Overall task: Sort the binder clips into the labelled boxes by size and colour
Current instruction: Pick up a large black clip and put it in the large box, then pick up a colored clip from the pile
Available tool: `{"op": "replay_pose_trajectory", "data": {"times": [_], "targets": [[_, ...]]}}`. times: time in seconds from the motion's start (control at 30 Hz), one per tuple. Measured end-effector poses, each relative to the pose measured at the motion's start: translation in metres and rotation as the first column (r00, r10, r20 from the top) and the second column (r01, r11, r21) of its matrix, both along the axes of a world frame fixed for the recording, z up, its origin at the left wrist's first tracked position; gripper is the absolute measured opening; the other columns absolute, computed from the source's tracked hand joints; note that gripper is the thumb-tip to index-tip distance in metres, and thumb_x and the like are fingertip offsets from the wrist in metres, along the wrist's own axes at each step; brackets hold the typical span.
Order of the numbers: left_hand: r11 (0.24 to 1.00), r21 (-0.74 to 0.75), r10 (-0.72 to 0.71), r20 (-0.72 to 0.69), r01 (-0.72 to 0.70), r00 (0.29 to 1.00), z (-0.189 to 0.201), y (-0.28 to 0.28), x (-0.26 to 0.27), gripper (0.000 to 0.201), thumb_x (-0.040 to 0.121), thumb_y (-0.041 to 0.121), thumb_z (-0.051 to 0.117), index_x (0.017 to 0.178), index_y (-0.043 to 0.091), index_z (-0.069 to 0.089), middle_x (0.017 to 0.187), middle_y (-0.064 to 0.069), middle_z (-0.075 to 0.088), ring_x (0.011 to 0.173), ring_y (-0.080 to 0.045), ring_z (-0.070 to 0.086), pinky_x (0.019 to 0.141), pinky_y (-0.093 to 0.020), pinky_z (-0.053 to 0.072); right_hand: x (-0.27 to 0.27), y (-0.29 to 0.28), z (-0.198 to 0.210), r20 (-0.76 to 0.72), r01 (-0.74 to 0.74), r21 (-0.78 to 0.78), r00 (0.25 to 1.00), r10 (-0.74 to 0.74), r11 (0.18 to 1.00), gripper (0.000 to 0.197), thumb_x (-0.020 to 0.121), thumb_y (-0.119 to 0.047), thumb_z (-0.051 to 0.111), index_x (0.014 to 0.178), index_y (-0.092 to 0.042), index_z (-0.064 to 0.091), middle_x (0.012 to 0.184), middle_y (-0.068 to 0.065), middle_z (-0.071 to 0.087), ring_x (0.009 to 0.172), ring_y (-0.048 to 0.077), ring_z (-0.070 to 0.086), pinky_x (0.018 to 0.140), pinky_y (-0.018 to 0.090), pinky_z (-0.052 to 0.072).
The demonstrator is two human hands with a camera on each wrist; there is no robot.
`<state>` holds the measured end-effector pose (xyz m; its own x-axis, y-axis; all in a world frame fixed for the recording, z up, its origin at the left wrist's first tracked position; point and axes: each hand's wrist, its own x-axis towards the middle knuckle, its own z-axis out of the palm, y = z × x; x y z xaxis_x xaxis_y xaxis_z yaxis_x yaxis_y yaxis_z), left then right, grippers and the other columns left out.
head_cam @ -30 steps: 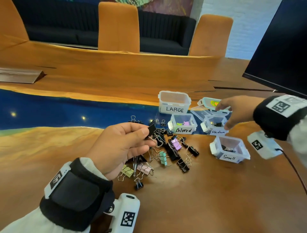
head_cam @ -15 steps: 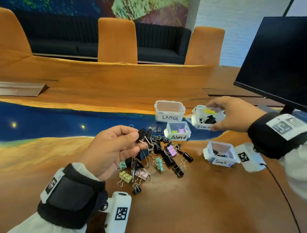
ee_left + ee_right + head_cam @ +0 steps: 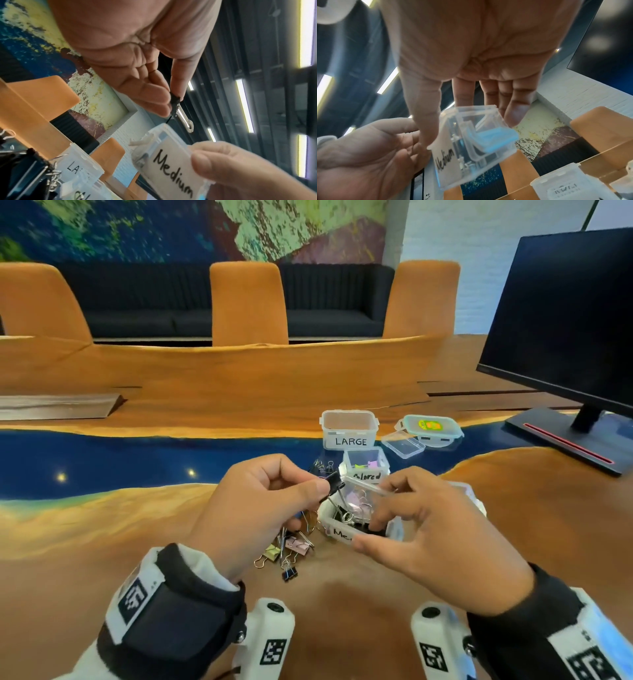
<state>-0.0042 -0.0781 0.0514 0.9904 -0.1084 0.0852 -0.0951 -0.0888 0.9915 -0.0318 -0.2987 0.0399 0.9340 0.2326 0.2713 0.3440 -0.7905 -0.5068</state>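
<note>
The left hand (image 3: 260,505) pinches a small, stiff black clip (image 3: 334,481) by its body at 11 o'clock over the Medium box (image 3: 337,529) – light, slippery plastic, probably – which the right hand (image 3: 435,529) grips by its walls.

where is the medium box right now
In the head view the Medium box is centre, held tilted in the right hand, beside the left hand pinching a black clip.

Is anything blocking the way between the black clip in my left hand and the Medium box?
Nothing visible does. The left hand pinches the black clip right beside the open top of the Medium box, which the right hand holds lidless, a few clips already inside.
</note>
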Motion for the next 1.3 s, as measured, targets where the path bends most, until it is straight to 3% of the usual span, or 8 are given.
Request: {"op": "replay_pose_trajectory", "data": {"times": [0.07, 0.2, 0.4, 0.57, 0.8, 1.0, 1.1, 1.3], "targets": [[0.997, 0.073, 0.030, 0.053, -0.034, 0.998, -0.004, -0.002, -0.004, 0.011, 0.078, 0.022, 0.083, 0.077, 0.015, 0.074, 0.073, -0.005, 0.074, 0.065, -0.009, 0.064, 0.058, -0.021, 0.052, -0.006, 0.002, -0.003, -0.004, -0.011, 0.013, 1.000, 0.011, 1.000, 0.035, 0.064, -0.071, 0.069, 0.071, -0.037, 0.069, 0.102, -0.023, 0.053, 0.101, -0.003, 0.053, 0.080, 0.008, 0.040], [0.973, 0.225, 0.027, 0.103, -0.050, 0.994, -0.010, -0.005, -0.008, 0.006, 0.077, 0.031, 0.083, 0.078, 0.028, 0.078, 0.086, -0.014, 0.070, 0.080, -0.031, 0.064, 0.073, -0.039, 0.055, -0.016, 0.004, -0.006, -0.009, -0.030, 0.062, 0.999, 0.031, 0.998, 0.036, 0.063, -0.068, 0.073, 0.076, -0.036, 0.064, 0.101, -0.025, 0.054, 0.103, -0.003, 0.053, 0.083, 0.010, 0.041], [0.878, 0.478, -0.084, 0.117, 0.018, 0.990, -0.009, -0.001, -0.008, 0.013, 0.075, 0.038, 0.084, 0.079, 0.048, 0.077, 0.100, 0.016, 0.064, 0.072, 0.008, 0.055, 0.074, -0.024, 0.043, -0.027, 0.007, -0.005, -0.042, -0.056, 0.122, 0.997, 0.061, 0.991, 0.052, 0.062, -0.057, 0.084, 0.093, -0.036, 0.048, 0.097, -0.018, 0.055, 0.093, 0.004, 0.052, 0.078, 0.024, 0.044], [0.810, 0.586, -0.097, 0.129, 0.003, 0.987, -0.012, -0.007, -0.009, 0.015, 0.074, 0.042, 0.084, 0.081, 0.051, 0.075, 0.100, 0.019, 0.056, 0.076, 0.003, 0.048, 0.073, -0.023, 0.035, -0.029, 0.009, -0.004, -0.047, -0.088, 0.106, 0.995, 0.093, 0.991, 0.055, 0.062, -0.059, 0.084, 0.094, -0.037, 0.045, 0.095, -0.020, 0.053, 0.092, 0.004, 0.052, 0.078, 0.024, 0.045], [0.838, 0.542, -0.037, 0.170, -0.062, 0.985, -0.017, -0.004, -0.009, 0.028, 0.072, 0.038, 0.087, 0.085, 0.035, 0.063, 0.090, 0.013, 0.058, 0.059, 0.006, 0.049, 0.060, -0.016, 0.037, -0.029, 0.009, 0.000, -0.044, -0.098, 0.084, 0.994, 0.102, 0.992, 0.054, 0.062, -0.061, 0.083, 0.095, -0.038, 0.046, 0.099, -0.023, 0.051, 0.094, 0.004, 0.052, 0.079, 0.022, 0.044], [0.924, 0.371, 0.039, 0.149, -0.092, 0.988, -0.019, 0.005, -0.004, 0.012, 0.081, 0.037, 0.081, 0.082, 0.034, 0.070, 0.083, 0.010, 0.067, 0.072, -0.004, 0.060, 0.069, -0.022, 0.044, -0.007, -0.009, 0.017, -0.068, -0.106, -0.036, 0.992, 0.103, 0.994, 0.067, 0.066, -0.056, 0.082, 0.122, -0.044, 0.047, 0.111, -0.027, 0.057, 0.106, -0.006, 0.055, 0.087, 0.013, 0.047], [0.943, 0.325, 0.035, 0.127, -0.075, 0.991, -0.017, 0.010, -0.002, 0.008, 0.082, 0.033, 0.079, 0.081, 0.033, 0.071, 0.081, 0.006, 0.071, 0.070, -0.003, 0.062, 0.068, -0.021, 0.046, 0.029, -0.038, 0.044, -0.108, -0.057, -0.176, 0.993, 0.038, 0.983, 0.081, 0.068, -0.054, 0.081, 0.139, -0.043, 0.043, 0.122, -0.024, 0.053, 0.107, -0.004, 0.055, 0.093, 0.022, 0.050], [0.964, 0.264, 0.008, 0.092, -0.032, 0.996, -0.023, 0.017, 0.002, 0.006, 0.083, 0.032, 0.077, 0.081, 0.034, 0.072, 0.078, 0.003, 0.072, 0.072, -0.008, 0.063, 0.072, -0.030, 0.049, 0.133, -0.103, 0.048, -0.226, 0.133, -0.365, 0.947, -0.227, 0.921, 0.066, 0.073, -0.029, 0.084, 0.130, -0.037, 0.052, 0.127, -0.005, 0.058, 0.103, 0.010, 0.057, 0.088, 0.032, 0.052]]}}
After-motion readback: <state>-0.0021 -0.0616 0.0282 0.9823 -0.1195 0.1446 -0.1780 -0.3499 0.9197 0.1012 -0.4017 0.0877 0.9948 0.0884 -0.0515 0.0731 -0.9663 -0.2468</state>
